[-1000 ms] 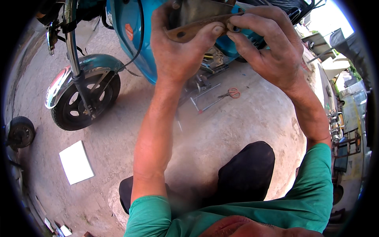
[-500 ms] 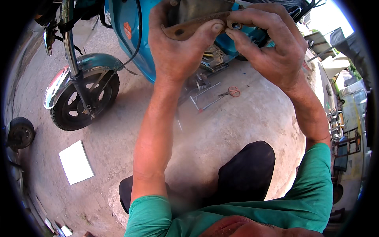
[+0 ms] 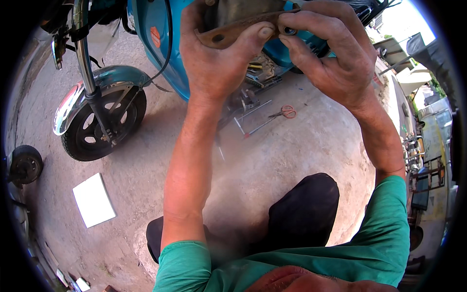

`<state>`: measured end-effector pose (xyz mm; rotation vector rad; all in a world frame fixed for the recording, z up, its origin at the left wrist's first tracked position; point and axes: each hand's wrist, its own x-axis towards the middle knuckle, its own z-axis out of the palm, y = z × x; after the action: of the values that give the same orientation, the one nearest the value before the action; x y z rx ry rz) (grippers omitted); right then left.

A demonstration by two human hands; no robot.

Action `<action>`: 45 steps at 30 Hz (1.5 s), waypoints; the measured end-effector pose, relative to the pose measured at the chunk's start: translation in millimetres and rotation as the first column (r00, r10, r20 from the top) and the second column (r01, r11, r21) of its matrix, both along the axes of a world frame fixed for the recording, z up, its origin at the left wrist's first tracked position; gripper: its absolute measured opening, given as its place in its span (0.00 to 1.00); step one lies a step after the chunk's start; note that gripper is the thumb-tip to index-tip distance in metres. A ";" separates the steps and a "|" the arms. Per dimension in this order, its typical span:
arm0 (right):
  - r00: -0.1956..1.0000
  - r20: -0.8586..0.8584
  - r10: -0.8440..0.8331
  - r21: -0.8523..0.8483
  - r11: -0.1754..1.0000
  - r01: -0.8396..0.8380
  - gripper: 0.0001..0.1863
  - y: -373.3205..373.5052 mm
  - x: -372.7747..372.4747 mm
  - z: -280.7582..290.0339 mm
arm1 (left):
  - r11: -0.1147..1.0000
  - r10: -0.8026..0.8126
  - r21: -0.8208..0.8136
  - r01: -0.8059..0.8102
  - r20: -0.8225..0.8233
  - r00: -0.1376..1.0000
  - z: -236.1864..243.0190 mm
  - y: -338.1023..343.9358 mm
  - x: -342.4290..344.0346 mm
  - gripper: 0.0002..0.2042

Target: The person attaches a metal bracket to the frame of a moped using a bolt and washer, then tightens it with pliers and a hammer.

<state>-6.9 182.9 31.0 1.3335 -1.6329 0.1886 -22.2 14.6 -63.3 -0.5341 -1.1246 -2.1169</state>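
Note:
At the top of the view, my left hand (image 3: 214,70) grips a rusty metal bracket (image 3: 234,35) with a hole near its left end. The thumb presses along the bracket's near edge, while the fingers are mostly hidden behind it. A dull, rounded metal part (image 3: 238,17) shows just beyond the bracket; whether the two are joined I cannot tell. Between thumb and forefinger, my right hand (image 3: 335,63) pinches a small round metal nut (image 3: 289,31), dark in its middle. It is close to the bracket's right end, beside my left thumb tip.
A blue scooter body (image 3: 148,51) stands ahead, its front wheel (image 3: 104,121) to the left. On the concrete floor are orange-handled scissors (image 3: 287,112), a thin metal rod with a red tip (image 3: 258,127), tools in a tray (image 3: 262,73) and a white square panel (image 3: 95,200).
Both hands have shifted very slightly left with the bracket and the nut. Their grips look the same.

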 end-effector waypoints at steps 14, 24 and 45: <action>0.997 0.012 -0.078 0.039 0.996 0.077 0.19 -1.6 7.4 3.1 | 0.996 -0.084 0.037 0.085 -0.025 0.996 3.5 0.1 3.7 0.42; 0.999 0.037 -0.034 -0.023 0.999 0.035 0.18 -3.8 4.8 -2.3 | 1.000 -0.013 0.003 0.013 0.007 1.000 -0.2 -0.5 -0.5 0.44; 0.999 0.035 -0.017 -0.032 0.999 0.018 0.20 -2.5 3.2 -4.5 | 0.998 -0.052 0.017 0.053 -0.005 0.999 0.6 1.6 0.7 0.41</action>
<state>-3.7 180.4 26.5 1.2975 -1.6633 0.2281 -21.5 16.1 -62.7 -0.5658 -1.1004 -2.1672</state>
